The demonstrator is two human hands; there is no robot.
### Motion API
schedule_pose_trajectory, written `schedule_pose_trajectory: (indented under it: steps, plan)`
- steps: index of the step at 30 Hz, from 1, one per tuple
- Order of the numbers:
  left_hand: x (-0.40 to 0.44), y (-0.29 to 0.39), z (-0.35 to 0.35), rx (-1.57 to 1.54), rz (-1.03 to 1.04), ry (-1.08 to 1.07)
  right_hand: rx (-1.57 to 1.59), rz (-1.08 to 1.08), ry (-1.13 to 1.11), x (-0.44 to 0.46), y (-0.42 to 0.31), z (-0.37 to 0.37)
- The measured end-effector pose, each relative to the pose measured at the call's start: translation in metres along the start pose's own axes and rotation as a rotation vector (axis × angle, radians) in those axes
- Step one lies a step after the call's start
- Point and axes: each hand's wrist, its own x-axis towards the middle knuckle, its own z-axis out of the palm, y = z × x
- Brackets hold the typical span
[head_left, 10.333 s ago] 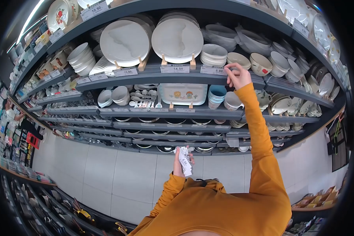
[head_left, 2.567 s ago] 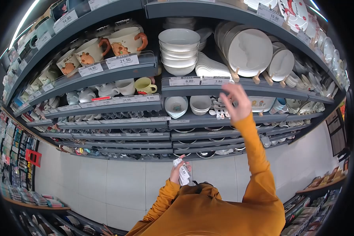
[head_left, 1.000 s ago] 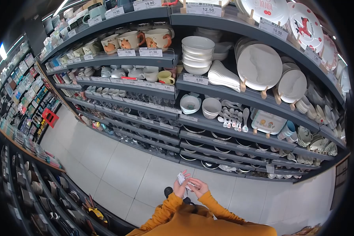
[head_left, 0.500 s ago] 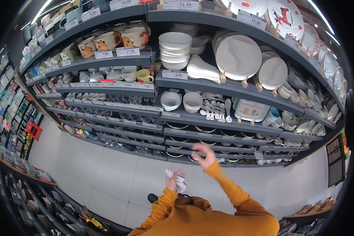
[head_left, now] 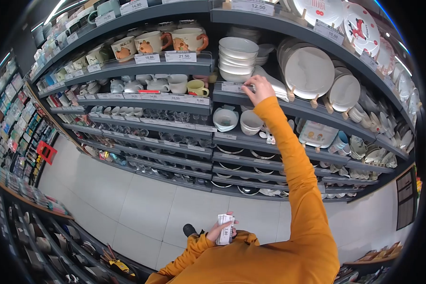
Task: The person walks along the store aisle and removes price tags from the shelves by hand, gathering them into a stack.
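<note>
My right hand (head_left: 260, 90) is raised to the shelf edge, its fingertips pinched at the right end of a price label (head_left: 232, 87) below the stacked white bowls (head_left: 237, 59). White spoons (head_left: 273, 84) lie just behind this hand, partly hidden by it. Low in front of my body, my left hand (head_left: 217, 232) is wrapped round a small stack of white price labels (head_left: 226, 229); the top one reads 3.80. White plates (head_left: 309, 71) stand upright in wooden holders to the right of my right hand.
Mugs with orange handles (head_left: 148, 42) and a yellow-green cup (head_left: 197, 87) stand on shelves at the left. Lower shelves hold bowls (head_left: 225, 118) and glasses. A red stool (head_left: 46, 152) is at the far left, and another shelf unit with goods is at the lower left.
My right hand has gone from low in front of me up to the label on the shelf edge. The labels in my left hand, earlier fanned out, are now stacked together.
</note>
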Motion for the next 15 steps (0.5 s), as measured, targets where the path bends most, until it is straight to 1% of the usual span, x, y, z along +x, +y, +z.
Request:
schedule_pose_trajectory:
  steps: [1,4,5,7,8,9,10,11,12,13,15]
  plan:
    - [-0.008,0.013,0.005,0.047,-0.028,0.006,0.087,-0.007,0.014,0.002,0.005,0.002]
    - [-0.009,0.04,-0.009,-0.026,0.017,0.0,0.397,-0.008,0.092,0.006,0.009,-0.005]
    - [-0.007,0.05,-0.008,0.037,0.106,0.052,0.417,0.018,0.155,0.005,0.005,-0.011]
    - [0.008,0.07,-0.02,0.085,0.169,0.125,0.454,0.07,0.283,-0.012,-0.017,-0.027]
    - [0.016,0.079,-0.024,0.105,0.201,0.159,0.459,0.187,0.295,-0.03,-0.028,-0.031]
    - [0.019,0.092,-0.021,0.105,0.252,0.171,0.689,0.499,0.207,-0.055,-0.043,-0.029]
    - [0.02,0.105,-0.02,0.082,0.276,0.166,0.752,0.454,0.175,-0.085,-0.051,-0.019]
    - [0.022,0.119,-0.019,0.06,0.3,0.162,0.811,0.545,0.089,-0.12,-0.063,-0.002]
    - [0.023,0.132,-0.02,0.037,0.324,0.159,1.019,0.624,-0.021,-0.154,-0.086,0.014]
    - [0.024,0.143,-0.023,0.057,0.341,0.186,1.016,0.687,-0.142,-0.185,-0.11,0.031]
    - [0.032,0.158,-0.052,0.111,0.326,0.203,1.053,0.828,-0.28,-0.251,-0.155,0.075]
